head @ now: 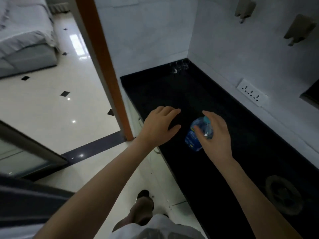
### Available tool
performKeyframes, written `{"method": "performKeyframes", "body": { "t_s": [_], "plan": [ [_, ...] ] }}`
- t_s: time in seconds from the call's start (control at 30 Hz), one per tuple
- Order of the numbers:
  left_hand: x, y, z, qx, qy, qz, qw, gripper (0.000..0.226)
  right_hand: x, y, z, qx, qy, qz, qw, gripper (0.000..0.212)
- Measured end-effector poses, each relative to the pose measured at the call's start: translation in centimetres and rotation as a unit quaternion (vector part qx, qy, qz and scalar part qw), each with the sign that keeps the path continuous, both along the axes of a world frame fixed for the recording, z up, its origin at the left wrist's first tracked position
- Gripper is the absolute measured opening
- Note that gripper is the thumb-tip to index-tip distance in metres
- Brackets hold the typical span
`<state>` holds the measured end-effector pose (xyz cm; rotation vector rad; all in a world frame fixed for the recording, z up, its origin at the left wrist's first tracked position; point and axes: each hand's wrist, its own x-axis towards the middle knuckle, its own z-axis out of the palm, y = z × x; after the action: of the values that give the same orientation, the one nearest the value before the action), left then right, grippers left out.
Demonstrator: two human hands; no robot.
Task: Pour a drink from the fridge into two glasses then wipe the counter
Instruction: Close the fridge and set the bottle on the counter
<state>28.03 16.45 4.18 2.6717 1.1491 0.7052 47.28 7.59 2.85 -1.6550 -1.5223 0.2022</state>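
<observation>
Clear water bottle [195,135], blue label, light-blue cap, upright on black counter [172,90] near front edge. Right hand [214,135] fingers loosely spread, partly around bottle; contact unclear. Left hand [159,125] fingers relaxed, left of bottle. Two glasses [179,66] far beyond bottle, corner.

White wall socket [252,94] above the worktop, two grey wall fittings [245,9] higher up, orange door frame [103,54], glossy tiled floor [51,107], grey sofa [24,37] at the far left
</observation>
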Motion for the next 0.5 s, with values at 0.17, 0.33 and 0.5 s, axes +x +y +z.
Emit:
{"method": "performKeyframes", "body": {
  "t_s": [0.17, 0.33, 0.5],
  "plan": [
    [-5.0, -4.5, -0.8, -0.011, 0.061, 0.077, 0.995, 0.057, -3.6, -0.5, -0.7, -0.009, -0.06, 0.108, 0.992, 0.049],
    [-9.0, -9.9, -2.1, -0.029, 0.078, 0.13, 0.988, 0.053, -6.9, -2.0, -2.8, -0.031, -0.095, 0.173, 0.98, 0.05],
    [-11.4, -14.7, -2.8, -0.039, 0.085, 0.178, 0.98, 0.051, -9.8, -4.0, -3.9, -0.064, -0.081, 0.222, 0.969, 0.044]
  ]
}}
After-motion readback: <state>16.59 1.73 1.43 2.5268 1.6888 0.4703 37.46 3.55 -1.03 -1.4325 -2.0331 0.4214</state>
